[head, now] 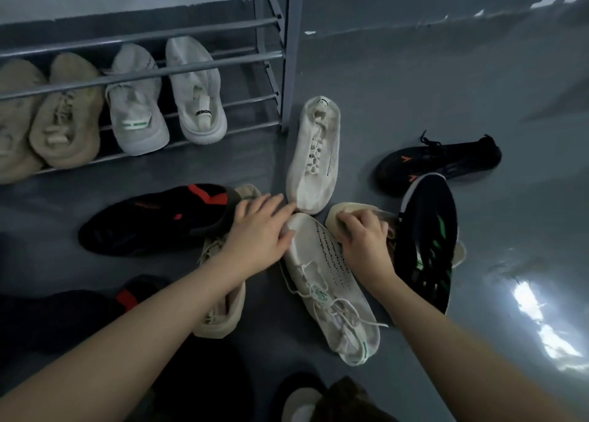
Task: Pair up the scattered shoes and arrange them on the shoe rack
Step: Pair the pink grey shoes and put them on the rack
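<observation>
White lace-up sneaker (331, 281) at frame centre lay under your flat left hand (258, 230); your right hand (363, 240) curled over a beige shoe (338, 212)

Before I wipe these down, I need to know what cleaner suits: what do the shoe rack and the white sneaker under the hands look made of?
The shoe rack looks like grey painted metal: thin round rails, a flat upright, an even matte coat. The white sneaker seems to be knit or mesh fabric, with a soft wrinkled upper, cord laces and printed lettering; its sole is hidden.
</observation>
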`<state>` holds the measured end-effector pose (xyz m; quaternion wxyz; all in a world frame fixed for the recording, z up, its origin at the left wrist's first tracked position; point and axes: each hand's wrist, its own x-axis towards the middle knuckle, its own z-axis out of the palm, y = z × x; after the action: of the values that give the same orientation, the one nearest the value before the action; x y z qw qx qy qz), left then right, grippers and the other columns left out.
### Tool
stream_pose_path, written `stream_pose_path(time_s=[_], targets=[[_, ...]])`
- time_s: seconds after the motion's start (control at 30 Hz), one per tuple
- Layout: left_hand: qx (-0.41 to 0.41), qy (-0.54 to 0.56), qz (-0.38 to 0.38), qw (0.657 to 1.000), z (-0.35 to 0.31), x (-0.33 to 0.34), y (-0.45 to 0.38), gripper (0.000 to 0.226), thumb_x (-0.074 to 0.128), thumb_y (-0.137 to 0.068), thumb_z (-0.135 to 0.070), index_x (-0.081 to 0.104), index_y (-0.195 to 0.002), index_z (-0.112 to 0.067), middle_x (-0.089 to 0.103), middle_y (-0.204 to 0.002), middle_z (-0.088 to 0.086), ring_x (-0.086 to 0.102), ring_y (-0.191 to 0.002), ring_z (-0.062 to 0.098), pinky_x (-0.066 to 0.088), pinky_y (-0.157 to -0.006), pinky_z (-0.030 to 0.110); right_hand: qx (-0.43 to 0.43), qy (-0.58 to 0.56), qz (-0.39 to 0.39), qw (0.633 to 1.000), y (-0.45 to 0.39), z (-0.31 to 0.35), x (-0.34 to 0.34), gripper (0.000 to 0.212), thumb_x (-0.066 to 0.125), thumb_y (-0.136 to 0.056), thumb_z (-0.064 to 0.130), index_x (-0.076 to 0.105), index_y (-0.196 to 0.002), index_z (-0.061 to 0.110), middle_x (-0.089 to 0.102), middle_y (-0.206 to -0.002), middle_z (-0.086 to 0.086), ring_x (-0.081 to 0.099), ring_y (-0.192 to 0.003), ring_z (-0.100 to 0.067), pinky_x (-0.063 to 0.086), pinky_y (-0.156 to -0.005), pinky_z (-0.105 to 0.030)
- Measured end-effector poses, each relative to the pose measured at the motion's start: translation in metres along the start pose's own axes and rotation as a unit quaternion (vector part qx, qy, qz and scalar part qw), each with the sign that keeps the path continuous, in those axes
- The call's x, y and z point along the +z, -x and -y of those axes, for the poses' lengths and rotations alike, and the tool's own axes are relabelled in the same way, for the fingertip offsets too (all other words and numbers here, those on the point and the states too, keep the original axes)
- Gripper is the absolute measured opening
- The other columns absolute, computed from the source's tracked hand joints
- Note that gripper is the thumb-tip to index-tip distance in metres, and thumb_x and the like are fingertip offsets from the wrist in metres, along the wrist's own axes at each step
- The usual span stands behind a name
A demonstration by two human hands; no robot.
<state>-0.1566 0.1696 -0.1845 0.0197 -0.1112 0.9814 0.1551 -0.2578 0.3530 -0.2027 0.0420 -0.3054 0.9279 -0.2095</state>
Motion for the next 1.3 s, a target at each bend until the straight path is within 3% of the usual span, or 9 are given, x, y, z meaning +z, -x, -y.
stream_pose_path(time_s=[0.2, 0.3, 0.5, 0.63, 0.8, 0.9, 1.0, 1.17, 1.3], targets=[[0.0, -0.032, 0.036, 0.999, 0.005, 0.008, 0.042, 0.056, 0.049, -0.089, -0.045, 0.042, -0.138, -0.02, 0.044, -0.142, 0.007, 0.035, -0.132, 0.027, 0.014, -0.111, 0.043, 0.07, 0.072, -0.015, 0.995, 0.004, -0.001, 0.001, 0.025, 0.059, -0.089, 0.022, 0.061, -0.109, 0.008, 0.057, -0.108, -0.017, 0.05, -0.098, -0.038, 0.034, -0.084, -0.046], [-0.021, -0.004, 0.033, 0.999, -0.007, 0.014, 0.049, 0.057, 0.042, -0.09, -0.049, 0.034, -0.142, -0.025, 0.037, -0.147, 0.001, 0.03, -0.135, 0.024, 0.014, -0.108, 0.04, 0.091, 0.093, -0.003, 0.992, 0.005, -0.002, -0.001, 0.023, 0.056, -0.09, 0.02, 0.064, -0.109, 0.009, 0.06, -0.109, -0.015, 0.051, -0.097, -0.039, 0.031, -0.084, -0.045], [0.053, 0.103, 0.036, 0.993, -0.039, 0.015, 0.005, 0.072, 0.048, -0.09, -0.047, 0.012, -0.148, -0.024, 0.016, -0.156, 0.0, 0.02, -0.139, 0.02, 0.014, -0.108, 0.037, 0.01, -0.031, -0.076, 0.997, -0.002, 0.002, -0.031, 0.012, 0.062, -0.084, 0.006, 0.07, -0.093, 0.008, 0.059, -0.085, -0.01, 0.052, -0.08, -0.031, 0.03, -0.076, -0.037], [0.075, 0.172, 0.072, 0.98, -0.047, 0.008, -0.019, 0.085, 0.064, -0.08, -0.048, 0.017, -0.147, -0.022, 0.025, -0.153, -0.001, 0.028, -0.136, 0.017, 0.021, -0.108, 0.037, -0.043, -0.103, -0.093, 0.989, 0.004, 0.02, -0.047, 0.013, 0.064, -0.082, 0.006, 0.071, -0.093, 0.009, 0.061, -0.083, -0.007, 0.055, -0.08, -0.026, 0.033, -0.076, -0.034], [0.083, 0.225, 0.008, 0.971, -0.033, -0.017, -0.008, 0.09, 0.079, -0.063, -0.046, 0.034, -0.137, -0.021, 0.045, -0.139, -0.002, 0.04, -0.126, 0.017, 0.025, -0.103, 0.033, -0.081, -0.161, -0.121, 0.976, 0.002, 0.045, -0.061, 0.013, 0.066, -0.08, 0.005, 0.072, -0.092, 0.008, 0.062, -0.081, -0.008, 0.057, -0.077, -0.028, 0.038, -0.075, -0.037], [0.086, 0.178, -0.068, 0.978, -0.026, -0.038, 0.006, 0.087, 0.08, -0.059, -0.05, 0.045, -0.131, -0.016, 0.053, -0.13, 0.0, 0.048, -0.119, 0.018, 0.023, -0.096, 0.026, -0.11, -0.184, -0.142, 0.966, 0.002, 0.061, -0.066, 0.013, 0.066, -0.081, 0.003, 0.072, -0.092, 0.007, 0.063, -0.08, -0.008, 0.057, -0.075, -0.028, 0.042, -0.071, -0.042], [0.084, 0.132, -0.165, 0.974, -0.021, -0.063, 0.017, 0.082, 0.078, -0.056, -0.051, 0.055, -0.124, -0.011, 0.059, -0.124, 0.001, 0.055, -0.112, 0.019, 0.028, -0.091, 0.029, -0.127, -0.215, -0.165, 0.954, -0.001, 0.076, -0.073, 0.013, 0.066, -0.082, 0.003, 0.071, -0.093, 0.007, 0.065, -0.083, -0.007, 0.058, -0.076, -0.027, 0.044, -0.071, -0.046], [0.064, 0.097, -0.228, 0.967, -0.021, -0.096, 0.027, 0.077, 0.075, -0.06, -0.056, 0.059, -0.119, -0.009, 0.061, -0.121, 0.003, 0.058, -0.108, 0.021, 0.03, -0.09, 0.032, -0.144, -0.266, -0.188, 0.934, -0.01, 0.105, -0.088, 0.015, 0.063, -0.084, 0.004, 0.071, -0.096, 0.006, 0.065, -0.087, -0.008, 0.059, -0.082, -0.026, 0.047, -0.073, -0.051], [0.005, 0.12, -0.306, 0.945, -0.025, -0.103, 0.036, 0.078, 0.073, -0.06, -0.058, 0.055, -0.118, -0.009, 0.06, -0.12, 0.005, 0.056, -0.107, 0.022, 0.037, -0.091, 0.034, -0.189, -0.28, -0.194, 0.921, -0.015, 0.124, -0.099, 0.015, 0.062, -0.086, 0.006, 0.07, -0.099, 0.006, 0.061, -0.094, 0.002, 0.059, -0.088, -0.023, 0.048, -0.078, -0.045]])
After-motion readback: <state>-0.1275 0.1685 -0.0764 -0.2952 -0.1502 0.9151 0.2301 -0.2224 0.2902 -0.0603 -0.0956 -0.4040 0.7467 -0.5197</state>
